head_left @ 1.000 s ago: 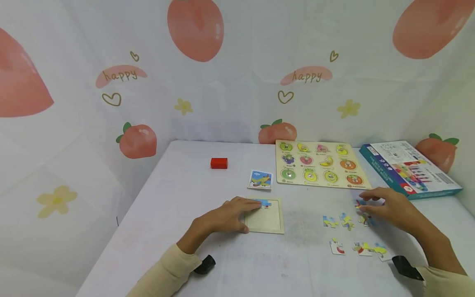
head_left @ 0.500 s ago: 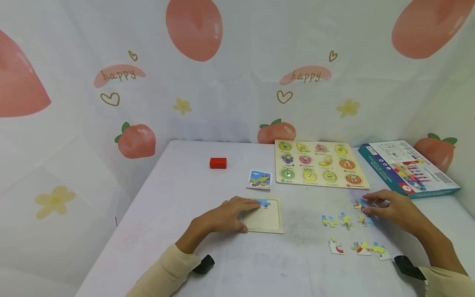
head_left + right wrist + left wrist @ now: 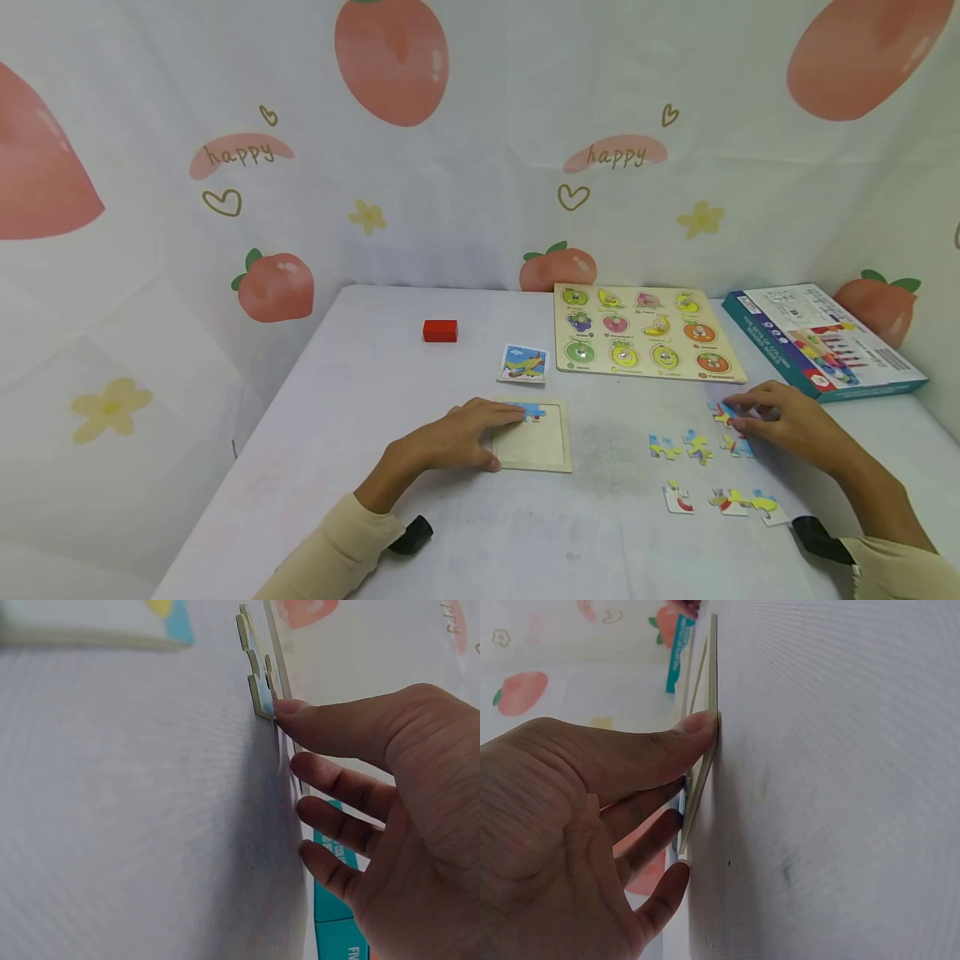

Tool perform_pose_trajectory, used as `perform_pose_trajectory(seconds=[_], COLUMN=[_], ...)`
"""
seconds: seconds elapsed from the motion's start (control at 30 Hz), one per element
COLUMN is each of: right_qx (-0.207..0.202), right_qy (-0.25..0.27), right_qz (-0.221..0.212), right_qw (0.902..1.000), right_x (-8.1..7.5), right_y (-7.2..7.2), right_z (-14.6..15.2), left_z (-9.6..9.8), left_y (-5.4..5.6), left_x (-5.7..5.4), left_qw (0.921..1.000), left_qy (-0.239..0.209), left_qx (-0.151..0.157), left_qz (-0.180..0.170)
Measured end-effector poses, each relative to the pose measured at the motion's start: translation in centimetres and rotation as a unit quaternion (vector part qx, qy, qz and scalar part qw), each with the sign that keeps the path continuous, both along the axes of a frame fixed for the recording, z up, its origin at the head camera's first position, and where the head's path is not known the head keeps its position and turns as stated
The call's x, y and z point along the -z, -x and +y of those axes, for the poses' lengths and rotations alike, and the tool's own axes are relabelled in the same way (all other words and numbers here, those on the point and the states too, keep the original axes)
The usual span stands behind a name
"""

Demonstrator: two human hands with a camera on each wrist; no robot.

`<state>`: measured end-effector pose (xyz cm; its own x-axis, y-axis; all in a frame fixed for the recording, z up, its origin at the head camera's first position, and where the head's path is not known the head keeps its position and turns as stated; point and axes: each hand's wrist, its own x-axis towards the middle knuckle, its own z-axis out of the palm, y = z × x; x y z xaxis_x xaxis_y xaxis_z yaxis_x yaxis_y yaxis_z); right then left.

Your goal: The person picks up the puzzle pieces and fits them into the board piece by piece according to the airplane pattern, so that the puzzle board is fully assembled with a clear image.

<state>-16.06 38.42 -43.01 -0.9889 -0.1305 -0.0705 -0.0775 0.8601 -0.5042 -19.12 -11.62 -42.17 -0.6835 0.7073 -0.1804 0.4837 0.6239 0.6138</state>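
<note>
Puzzle tray (image 3: pixel 536 446): on the table (image 3: pixel 352 400), touching the left hand (image 3: pixel 461 433) at its 3 o'clock; well off at the right hand's (image 3: pixel 787 421) 9 o'clock.
Left fingers: extended over the tray's left rim, thumb at its near-left edge.
Right thumb and index: at a red-and-blue piece (image 3: pixel 722 414); whether pinched, I cannot tell.
Other loose pieces (image 3: pixel 697 450): between the right hand's 6 and 9 o'clock.

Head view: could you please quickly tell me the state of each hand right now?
Left hand: open, resting on the wooden tray.
Right hand: at a puzzle piece; whether its grip is closed on it cannot be told.
</note>
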Motion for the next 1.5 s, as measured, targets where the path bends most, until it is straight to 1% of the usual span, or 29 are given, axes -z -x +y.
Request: perform_pose_trajectory(seconds=[0.23, 0.77, 0.9, 1.0, 1.23, 1.37, 1.5], right_qx=[0.004, 0.003, 0.004, 0.0, -0.014, -0.017, -0.03], right_qy=[-0.011, -0.026, -0.031, -0.03, -0.02, 0.0, 0.014], right_qz=[0.0, 0.024, 0.025, 0.035, 0.068, 0.066, 0.064], right_qw=[0.9999, 0.9994, 0.9992, 0.9989, 0.9974, 0.9977, 0.9974], right_x=[0.1, 0.0, -0.2, -0.3, -1.1, -1.4, -1.7], right_y=[0.2, 0.2, 0.1, 0.1, 0.1, 0.3, 0.8], right_z=[-0.1, -0.5, -0.6, -0.8, -2.5, -4.0, -5.7], left_z=[-0.1, 0.0, 0.0, 0.1, 0.1, 0.1, 0.1], left_y=[-0.2, -0.2, -0.2, -0.2, -0.1, -0.2, -0.2], left_x=[0.0, 0.0, 0.0, 0.0, -0.1, -0.2, -0.2], left_qw=[1.0, 1.0, 1.0, 1.0, 1.0, 0.9999, 1.0], left_qy=[0.003, 0.006, 0.006, 0.006, 0.006, 0.004, 0.004], left_qx=[0.0, 0.001, 0.001, 0.0, -0.001, -0.002, -0.002], left_qz=[-0.002, -0.001, -0.002, -0.003, -0.007, -0.009, -0.008])
